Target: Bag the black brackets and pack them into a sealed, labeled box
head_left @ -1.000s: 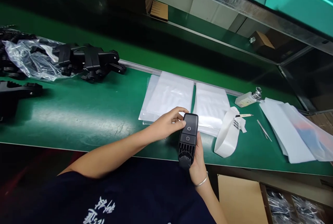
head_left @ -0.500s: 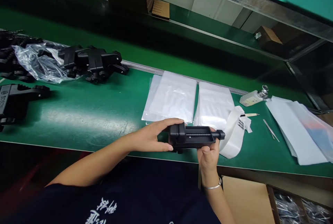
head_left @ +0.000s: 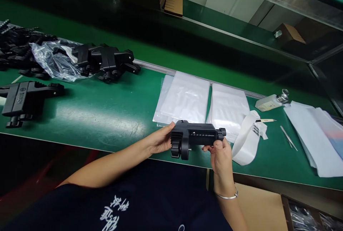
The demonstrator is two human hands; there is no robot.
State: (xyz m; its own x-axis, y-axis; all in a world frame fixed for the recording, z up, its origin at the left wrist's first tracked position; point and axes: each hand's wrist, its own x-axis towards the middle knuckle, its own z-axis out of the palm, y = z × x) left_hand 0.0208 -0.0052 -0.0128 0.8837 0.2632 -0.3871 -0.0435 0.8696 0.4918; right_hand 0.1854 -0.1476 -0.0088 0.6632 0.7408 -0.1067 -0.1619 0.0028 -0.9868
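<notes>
Green worktop (head_left: 112, 107) runs the whole way across under the two hands, with a raised shelf (head_left: 205, 14) at the back that carries cardboard boxes (head_left: 173, 5) well beyond them. A black clamp (head_left: 202, 129) lies level between the two hands, close to the front edge of the worktop. Left hand (head_left: 161, 139) is curled about its thick, ridged end, some of the fingers hidden behind it. Right hand (head_left: 222, 156) grips the narrower end, with its thumb up against the small knob (head_left: 221, 133) there; a silver bracelet (head_left: 227, 197) circles that wrist. Just past the clamp, ahead of both hands, lie two side-by-side stacks of clear bags (head_left: 187, 97). Near the right hand, on its outer side, curves a loose roll of white labels (head_left: 245, 143), and a thin knife (head_left: 266, 120) touches its far side. Farther right of that hand are tweezers (head_left: 288, 138) and a few translucent sheets (head_left: 308, 131), while a bottle (head_left: 268, 103) with a metal top lies tilted farther from it. Well left of the left hand rests another clamp (head_left: 23, 98), and beyond that a dark heap of parts (head_left: 18, 50) beside crumpled plastic (head_left: 59, 63).
</notes>
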